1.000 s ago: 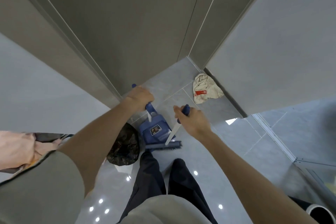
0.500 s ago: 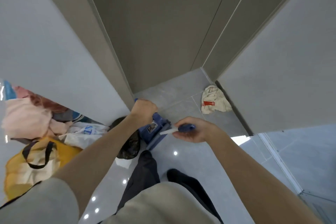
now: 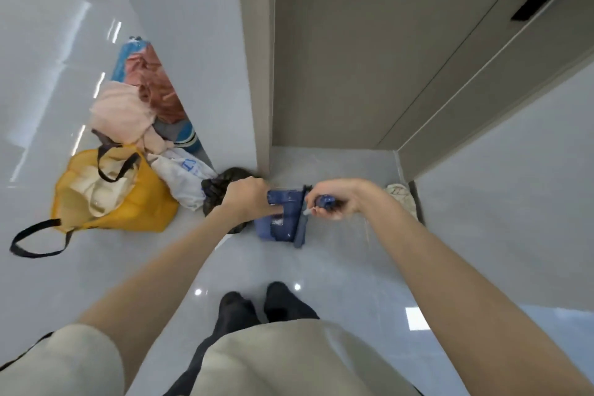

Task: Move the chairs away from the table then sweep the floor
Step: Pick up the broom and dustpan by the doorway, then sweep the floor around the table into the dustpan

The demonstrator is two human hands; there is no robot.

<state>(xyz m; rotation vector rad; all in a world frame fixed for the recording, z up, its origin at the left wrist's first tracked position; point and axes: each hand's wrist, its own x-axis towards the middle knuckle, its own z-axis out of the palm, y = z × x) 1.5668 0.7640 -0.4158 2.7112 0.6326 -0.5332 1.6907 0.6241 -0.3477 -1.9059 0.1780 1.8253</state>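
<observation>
Drawn closer together since 0.5 s ago, both hands are clenched: the left hand [image 3: 246, 194] round the dustpan [image 3: 280, 224] handle, the right hand [image 3: 334, 199] round the broom [image 3: 300, 230] handle. The 2 tools are held side by side near the door [image 3: 337, 58], handles upright, broom rightmost.

Bright, even indoor light is filling the frame; shadows are showing only faintly. The glossy floor [image 3: 353, 260] is reflecting two small lamp spots near the feet [image 3: 257, 302] and one rectangular glare patch at lower right. Pale streaks are glinting at far left. Wide-angle distortion is tilting the door frame [image 3: 257, 74] and stretching the forearms [image 3: 434, 267]. The blue dustpan [image 3: 279, 222] is looking slightly soft.
</observation>
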